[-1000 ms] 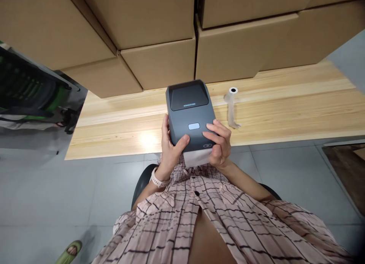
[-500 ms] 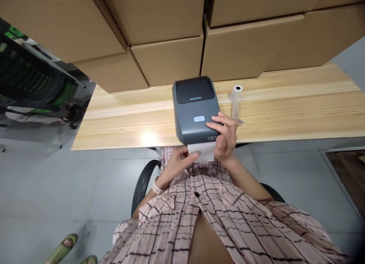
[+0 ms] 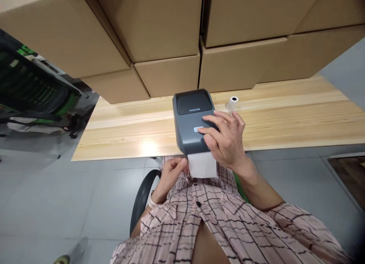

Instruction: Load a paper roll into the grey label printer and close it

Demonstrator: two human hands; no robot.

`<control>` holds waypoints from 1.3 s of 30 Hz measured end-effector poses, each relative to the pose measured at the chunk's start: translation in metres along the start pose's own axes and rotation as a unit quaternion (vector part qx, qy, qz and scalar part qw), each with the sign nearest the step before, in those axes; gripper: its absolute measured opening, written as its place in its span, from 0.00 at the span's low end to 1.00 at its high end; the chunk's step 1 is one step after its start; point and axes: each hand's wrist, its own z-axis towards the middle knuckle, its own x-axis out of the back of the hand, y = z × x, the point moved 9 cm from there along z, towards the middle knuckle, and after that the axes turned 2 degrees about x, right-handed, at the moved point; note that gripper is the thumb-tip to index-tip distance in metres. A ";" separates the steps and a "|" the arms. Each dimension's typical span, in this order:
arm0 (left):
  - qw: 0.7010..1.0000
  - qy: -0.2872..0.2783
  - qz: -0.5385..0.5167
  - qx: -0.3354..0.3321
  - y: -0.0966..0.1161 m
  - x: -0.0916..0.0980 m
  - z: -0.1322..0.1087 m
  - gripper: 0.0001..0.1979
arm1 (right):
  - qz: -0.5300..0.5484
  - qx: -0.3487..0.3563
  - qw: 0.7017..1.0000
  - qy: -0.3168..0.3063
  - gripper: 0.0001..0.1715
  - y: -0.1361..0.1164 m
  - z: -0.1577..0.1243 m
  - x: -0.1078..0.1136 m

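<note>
A dark grey label printer (image 3: 188, 138) stands at the table's front edge, with a white paper strip (image 3: 203, 168) hanging out of its front. My right hand (image 3: 226, 140) lies over the printer's right side, fingers spread, one fingertip on the pale button (image 3: 197, 129) on its lid. Nothing is held in that hand. At the strip's left edge is my left hand (image 3: 171, 174), thumb and fingers pressed together; whether they grip the paper edge is hidden. Behind my right hand a small white paper roll (image 3: 234, 99) stands on the table, partly covered.
Stacked cardboard boxes (image 3: 168, 75) line the back of the wooden table (image 3: 122, 131). A black chair armrest (image 3: 144, 195) curves beside my left forearm. Dark equipment with green parts (image 3: 42, 81) stands at the far left, beyond the table.
My right hand has shifted from the printer's front right corner onto its lid and button. My left thumb has come off the paper to its left edge. More of the strip shows.
</note>
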 end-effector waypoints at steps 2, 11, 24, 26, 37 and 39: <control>0.998 0.057 0.004 -0.032 0.006 0.018 0.001 0.32 | 0.014 0.012 1.000 -0.009 0.13 -0.002 0.008 -0.004; 0.963 0.179 -0.016 -0.202 0.032 0.024 0.006 0.28 | 0.235 -0.115 0.964 0.044 0.17 0.043 -0.031 -0.011; 0.971 0.122 0.005 -0.205 0.020 -0.010 0.014 0.38 | 0.333 -0.227 0.913 0.064 0.33 0.056 -0.081 -0.034; 0.967 0.128 0.021 -0.221 0.021 -0.008 0.015 0.38 | 0.337 -0.229 0.910 0.072 0.33 0.055 -0.081 -0.035; 0.937 0.186 0.067 -0.287 0.037 0.008 0.019 0.37 | 0.309 -0.213 0.925 0.061 0.38 0.057 -0.063 -0.022; 0.930 0.187 0.059 -0.309 0.054 0.014 0.026 0.38 | 0.268 -0.183 0.943 0.074 0.39 0.058 -0.043 -0.009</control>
